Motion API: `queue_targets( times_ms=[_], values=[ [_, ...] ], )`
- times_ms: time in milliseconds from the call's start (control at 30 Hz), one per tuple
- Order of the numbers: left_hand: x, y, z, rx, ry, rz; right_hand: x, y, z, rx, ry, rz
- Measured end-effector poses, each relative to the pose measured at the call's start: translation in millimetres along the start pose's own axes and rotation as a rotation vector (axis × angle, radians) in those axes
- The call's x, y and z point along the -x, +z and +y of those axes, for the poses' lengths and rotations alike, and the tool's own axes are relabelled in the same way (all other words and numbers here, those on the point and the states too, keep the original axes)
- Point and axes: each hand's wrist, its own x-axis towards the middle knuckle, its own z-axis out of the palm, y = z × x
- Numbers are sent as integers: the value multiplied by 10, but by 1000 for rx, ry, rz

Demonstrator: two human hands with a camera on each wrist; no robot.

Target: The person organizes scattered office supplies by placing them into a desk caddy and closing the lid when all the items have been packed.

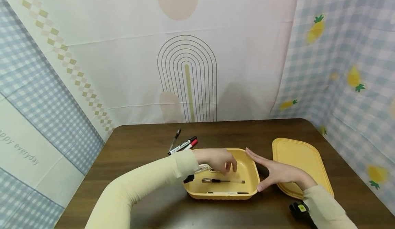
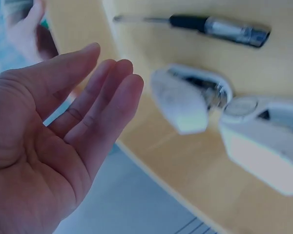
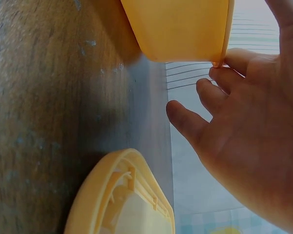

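A yellow plastic box (image 1: 254, 174) stands on the table. My left hand (image 1: 219, 160) hangs over its inside, fingers loosely bent and holding nothing; in the left wrist view the palm is bare. Below it in the box lie a clear pen with a black grip (image 1: 216, 180) and a slim white-and-black pen (image 1: 228, 193). Rounded white plastic objects (image 2: 261, 141) also lie there, partly hidden by my left hand and sleeve in the head view. My right hand (image 1: 279, 171) spans the box's right end, thumb at the near corner, fingertips at the far rim.
A yellow lid (image 1: 299, 157) lies on the brown table (image 1: 142, 136) to the right of the box. Behind the box's left end are a black marker (image 1: 183, 145), a red marker (image 1: 191, 144) and a pen (image 1: 175, 139). Cloth curtains (image 1: 247, 57) hang behind and beside the table.
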Motion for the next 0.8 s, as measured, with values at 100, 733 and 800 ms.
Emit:
queue_targets(
  times_ms=[100,733,800],
  values=[
    [103,-122,-27,93,2,25,25,27,15,-7,4,3],
    [1450,-760,-1157,793,-263,811,-38,16,44,-9,-26,5],
    [1560,-754,-1226,845,-297,899,-30,9,41,-2,-26,12]
  ],
)
